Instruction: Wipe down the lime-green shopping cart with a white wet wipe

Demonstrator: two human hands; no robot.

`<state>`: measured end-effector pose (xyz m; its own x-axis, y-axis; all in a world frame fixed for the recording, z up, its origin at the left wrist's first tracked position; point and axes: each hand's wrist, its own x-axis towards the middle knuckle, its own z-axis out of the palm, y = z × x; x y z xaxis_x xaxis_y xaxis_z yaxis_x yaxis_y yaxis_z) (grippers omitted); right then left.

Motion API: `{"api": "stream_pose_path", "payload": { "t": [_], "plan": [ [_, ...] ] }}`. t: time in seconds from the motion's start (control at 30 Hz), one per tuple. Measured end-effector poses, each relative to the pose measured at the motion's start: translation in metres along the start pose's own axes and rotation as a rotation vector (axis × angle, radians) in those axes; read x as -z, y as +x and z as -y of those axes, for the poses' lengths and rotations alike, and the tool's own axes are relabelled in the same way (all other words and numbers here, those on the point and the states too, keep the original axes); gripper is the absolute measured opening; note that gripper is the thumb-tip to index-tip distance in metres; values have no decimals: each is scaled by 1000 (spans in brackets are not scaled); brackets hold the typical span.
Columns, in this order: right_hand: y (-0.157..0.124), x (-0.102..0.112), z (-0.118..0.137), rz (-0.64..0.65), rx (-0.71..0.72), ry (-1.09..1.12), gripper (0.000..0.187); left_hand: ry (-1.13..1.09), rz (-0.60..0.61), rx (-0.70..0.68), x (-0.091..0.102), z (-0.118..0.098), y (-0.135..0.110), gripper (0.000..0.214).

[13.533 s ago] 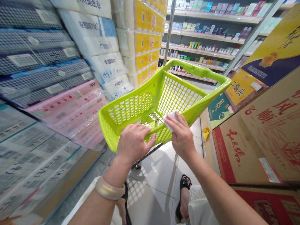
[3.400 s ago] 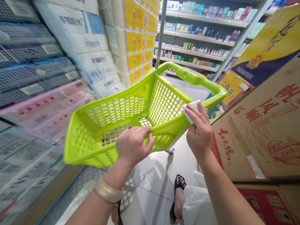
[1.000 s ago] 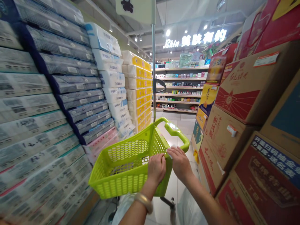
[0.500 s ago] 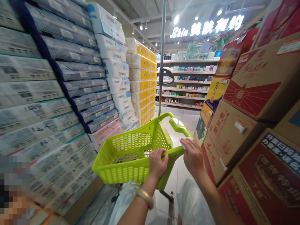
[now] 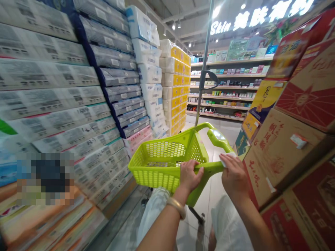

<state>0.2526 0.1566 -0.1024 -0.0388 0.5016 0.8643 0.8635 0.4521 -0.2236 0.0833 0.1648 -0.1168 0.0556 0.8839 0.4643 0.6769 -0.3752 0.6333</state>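
A lime-green plastic shopping basket (image 5: 162, 158) on wheels stands in front of me in a shop aisle, empty inside. My left hand (image 5: 190, 176) is closed over its near rim, thumb on the outer side. My right hand (image 5: 234, 176) presses a small white wipe (image 5: 227, 156) against the rim's right corner, just below the green handle (image 5: 216, 135). A pale bangle sits on my left wrist.
Stacked tissue packs (image 5: 78, 104) wall the left side, with yellow packs (image 5: 175, 87) further on. Cardboard boxes (image 5: 288, 139) rise close on the right. A metal pole (image 5: 204, 69) stands behind the basket. Shelves of small goods (image 5: 225, 94) cross the far end. Pale floor tiles (image 5: 222, 129) run ahead.
My view has swung up and to the left from the basket to the aisle. The right hand with the wipe has slid right along the rim toward the handle corner. The left hand keeps its hold.
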Motion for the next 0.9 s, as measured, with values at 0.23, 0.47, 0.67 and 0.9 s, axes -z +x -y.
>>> {"api": "stream_pose_path", "payload": {
  "t": [0.23,0.47,0.67,0.9],
  "plan": [
    [-8,1,25,96,124,70,44,13,18,17,9,1,-7,15],
    [-13,24,28,26,110,57,42,-7,17,29,25,4,-18,17],
    [-19,32,29,21,97,142,44,-35,8,35,33,5,-24,22],
    [-28,45,35,52,134,219,42,-75,-2,44,37,6,-27,31]
  ]
}}
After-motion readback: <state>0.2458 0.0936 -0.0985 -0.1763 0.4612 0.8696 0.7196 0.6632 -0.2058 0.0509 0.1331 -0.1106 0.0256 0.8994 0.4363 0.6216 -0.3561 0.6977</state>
